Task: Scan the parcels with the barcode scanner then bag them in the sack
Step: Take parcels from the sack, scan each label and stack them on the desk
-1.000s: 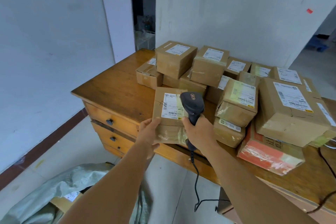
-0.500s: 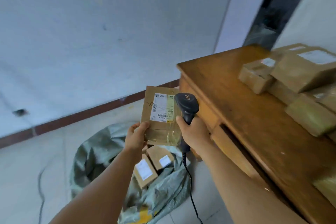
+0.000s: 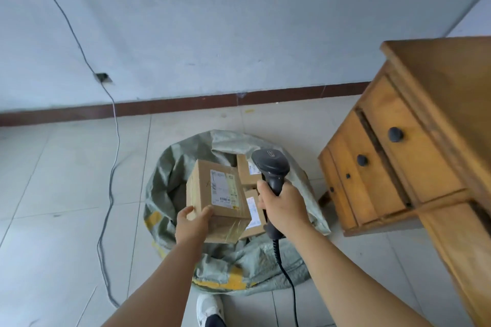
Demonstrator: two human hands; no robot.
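My left hand (image 3: 192, 224) grips the near end of a brown cardboard parcel (image 3: 216, 199) with a white shipping label, holding it tilted above the mouth of the grey-green woven sack (image 3: 170, 175) on the floor. Inside the sack lie other parcels (image 3: 248, 172) with white labels, partly hidden by the held one. My right hand (image 3: 283, 206) grips the handle of the black barcode scanner (image 3: 271, 167), just right of the parcel. The scanner's black cable hangs down from its handle.
A wooden chest of drawers (image 3: 393, 156) with black knobs stands close on the right of the sack. A grey cable (image 3: 111, 167) runs down the wall and across the tiled floor on the left. A white shoe (image 3: 210, 308) shows at the bottom.
My view has swung left from the table with the parcel pile down to the floor. Both hands carried the parcel and scanner from the table's edge to above the open sack.
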